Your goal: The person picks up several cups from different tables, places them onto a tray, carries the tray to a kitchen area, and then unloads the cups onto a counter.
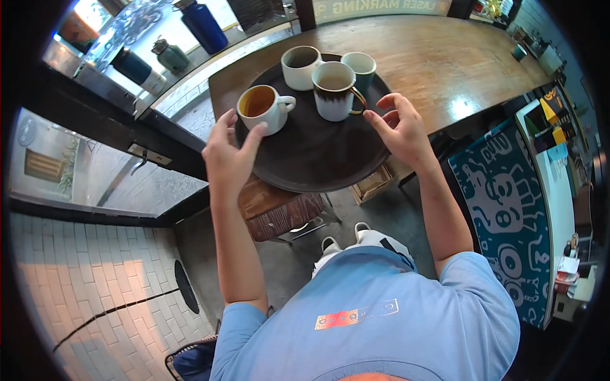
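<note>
Left hand (230,149) holding fingers spread beside amber-lined cup (271,115), contact unclear; right hand (400,130) hovering, fingers apart, near tall mug (332,103). Cup and mug standing on round tray (311,152), white cup (302,75) and green cup (365,80) sitting behind; tray overhanging table (445,57).

The brown wooden counter (432,57), shiny with light by its near edge, carries at its left end a round dark tray (311,155), on which stand a white mug (273,120) by the left rim, a cream mug (298,76), a dark-banded mug (333,106) and a two-tone cup (364,78).
</note>
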### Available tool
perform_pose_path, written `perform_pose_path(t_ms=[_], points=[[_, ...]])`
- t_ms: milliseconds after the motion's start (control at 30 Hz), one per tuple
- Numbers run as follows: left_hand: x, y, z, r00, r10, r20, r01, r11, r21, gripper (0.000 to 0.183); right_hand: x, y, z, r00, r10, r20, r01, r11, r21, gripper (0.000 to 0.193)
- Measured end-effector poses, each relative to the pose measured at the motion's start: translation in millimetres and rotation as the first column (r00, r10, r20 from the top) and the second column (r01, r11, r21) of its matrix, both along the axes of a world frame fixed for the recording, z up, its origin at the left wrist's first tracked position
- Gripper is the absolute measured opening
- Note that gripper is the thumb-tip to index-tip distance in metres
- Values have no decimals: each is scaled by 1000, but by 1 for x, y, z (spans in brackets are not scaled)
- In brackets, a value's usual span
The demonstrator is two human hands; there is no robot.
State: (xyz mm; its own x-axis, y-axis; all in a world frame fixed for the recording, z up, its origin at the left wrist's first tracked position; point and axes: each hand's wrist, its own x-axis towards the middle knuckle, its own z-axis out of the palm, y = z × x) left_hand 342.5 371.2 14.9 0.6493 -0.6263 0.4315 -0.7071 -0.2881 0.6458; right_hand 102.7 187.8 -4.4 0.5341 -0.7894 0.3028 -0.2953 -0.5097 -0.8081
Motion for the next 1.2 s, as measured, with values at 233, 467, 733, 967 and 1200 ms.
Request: perform_pose_path(t_ms=[233, 467, 733, 967, 1200], points=[[-77, -22, 27, 922, -256, -292, 171, 943, -285, 27, -78, -28, 6, 977, -67, 202, 60, 997, 37, 35], [-208, -107, 25, 798, -473, -373, 377, 875, -304, 19, -218, -81, -3, 921, -181, 344, 125, 976, 178, 24], [-356, -245, 7, 482, -683, -549, 619, 709, -338, 31, -394, -156, -3, 871, -419, 257, 361, 900, 243, 26], [-416, -333, 1, 480, -684, -550, 676, 688, -265, 35, -472, -217, -7, 831, -520, 199, 458, 842, 287, 29], [-430, -413, -10, 458, -692, -558, 678, 678, -285, 36, -485, -304, -20, 824, -528, 206, 475, 842, 256, 27]])
